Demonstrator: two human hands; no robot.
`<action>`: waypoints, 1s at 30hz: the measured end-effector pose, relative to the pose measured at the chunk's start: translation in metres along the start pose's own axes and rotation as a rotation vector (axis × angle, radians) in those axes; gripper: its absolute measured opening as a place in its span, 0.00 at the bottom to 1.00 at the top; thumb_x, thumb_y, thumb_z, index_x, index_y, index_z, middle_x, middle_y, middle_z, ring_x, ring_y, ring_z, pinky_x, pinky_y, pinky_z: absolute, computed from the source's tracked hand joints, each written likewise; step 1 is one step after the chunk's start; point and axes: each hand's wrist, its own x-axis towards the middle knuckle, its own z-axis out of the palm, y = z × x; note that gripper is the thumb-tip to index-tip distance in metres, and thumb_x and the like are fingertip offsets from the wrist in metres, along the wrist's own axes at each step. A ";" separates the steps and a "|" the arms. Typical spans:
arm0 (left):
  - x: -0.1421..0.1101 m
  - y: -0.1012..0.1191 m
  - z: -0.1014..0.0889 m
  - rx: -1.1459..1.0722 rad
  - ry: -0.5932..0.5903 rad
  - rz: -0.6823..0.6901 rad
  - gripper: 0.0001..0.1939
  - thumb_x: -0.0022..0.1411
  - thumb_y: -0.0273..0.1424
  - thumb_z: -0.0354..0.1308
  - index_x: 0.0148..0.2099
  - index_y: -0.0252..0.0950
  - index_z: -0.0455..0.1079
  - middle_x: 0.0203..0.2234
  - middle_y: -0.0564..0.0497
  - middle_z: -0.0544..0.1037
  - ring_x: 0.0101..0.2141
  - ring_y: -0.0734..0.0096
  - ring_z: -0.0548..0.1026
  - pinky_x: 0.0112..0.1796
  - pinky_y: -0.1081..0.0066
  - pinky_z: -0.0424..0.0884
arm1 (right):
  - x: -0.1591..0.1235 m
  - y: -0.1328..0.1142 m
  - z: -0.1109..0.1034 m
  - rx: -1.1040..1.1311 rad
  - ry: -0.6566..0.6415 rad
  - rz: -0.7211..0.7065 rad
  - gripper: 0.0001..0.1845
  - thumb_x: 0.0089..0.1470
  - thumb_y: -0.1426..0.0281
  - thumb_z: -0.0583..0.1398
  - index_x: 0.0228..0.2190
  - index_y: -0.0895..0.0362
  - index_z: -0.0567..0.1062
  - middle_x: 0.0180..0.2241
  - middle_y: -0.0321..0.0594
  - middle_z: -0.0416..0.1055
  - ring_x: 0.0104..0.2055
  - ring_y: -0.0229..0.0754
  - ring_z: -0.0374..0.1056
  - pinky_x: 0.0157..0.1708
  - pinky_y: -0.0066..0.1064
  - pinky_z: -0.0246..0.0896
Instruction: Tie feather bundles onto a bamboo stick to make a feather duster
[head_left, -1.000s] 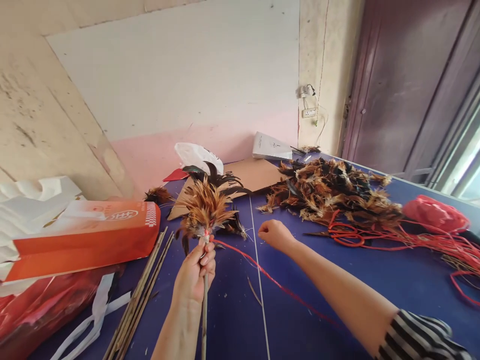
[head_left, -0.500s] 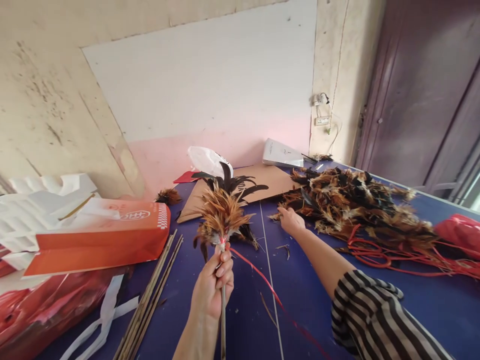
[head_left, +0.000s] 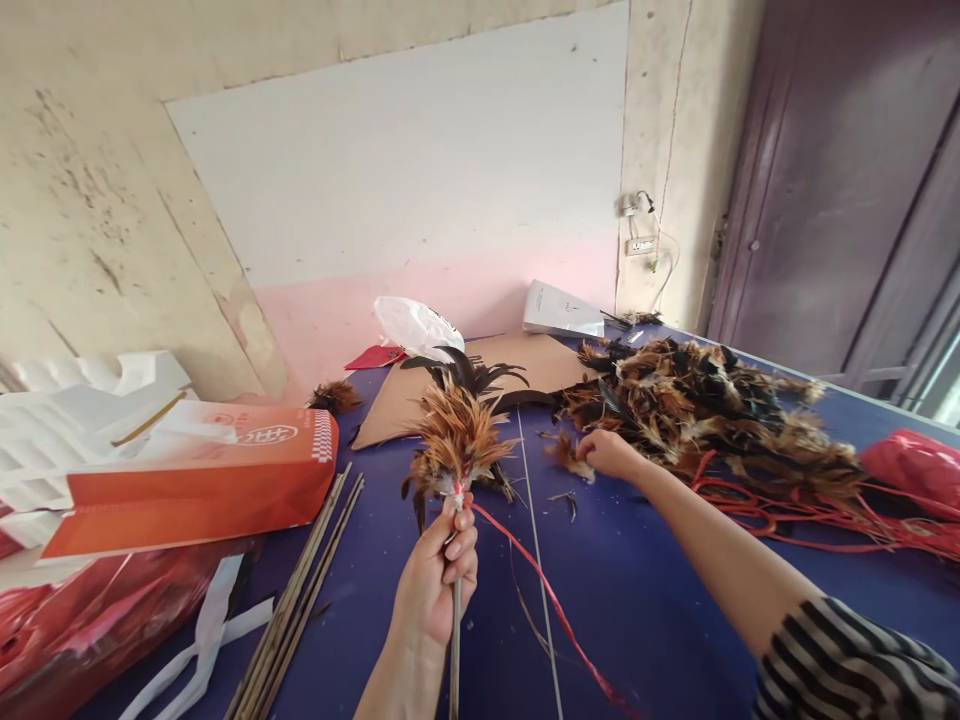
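My left hand (head_left: 435, 575) is closed around the thin stick of a feather duster (head_left: 459, 430), held upright with its head on top. Brown feathers fan out around the head, with long black ones behind them. Red string (head_left: 536, 575) trails from the binding just above my fingers down toward the lower right. Over the table, my right hand (head_left: 611, 455) pinches a small tuft of brown feathers (head_left: 568, 457) at the near left edge of a large feather pile (head_left: 697, 400).
Thin sticks (head_left: 300, 590) lie at the left beside an orange and white paper bag (head_left: 202, 490). Behind the duster is a flat cardboard sheet (head_left: 525, 355) near a white plastic bag (head_left: 416, 325). Loose red strings (head_left: 795, 510) lie right of the pile on the blue table (head_left: 660, 620).
My right hand has drawn slightly right and toward me, with the tuft pulled clear of the pile. The duster in my left hand has shifted a little right.
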 end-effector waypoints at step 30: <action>-0.005 -0.033 0.012 0.401 0.057 0.096 0.12 0.45 0.31 0.64 0.31 0.28 0.70 0.23 0.52 0.70 0.14 0.90 0.56 0.10 0.87 0.47 | -0.137 -0.131 -0.032 0.832 0.283 -0.081 0.09 0.44 0.66 0.57 0.21 0.58 0.73 0.20 0.36 0.69 0.23 0.36 0.61 0.23 0.25 0.56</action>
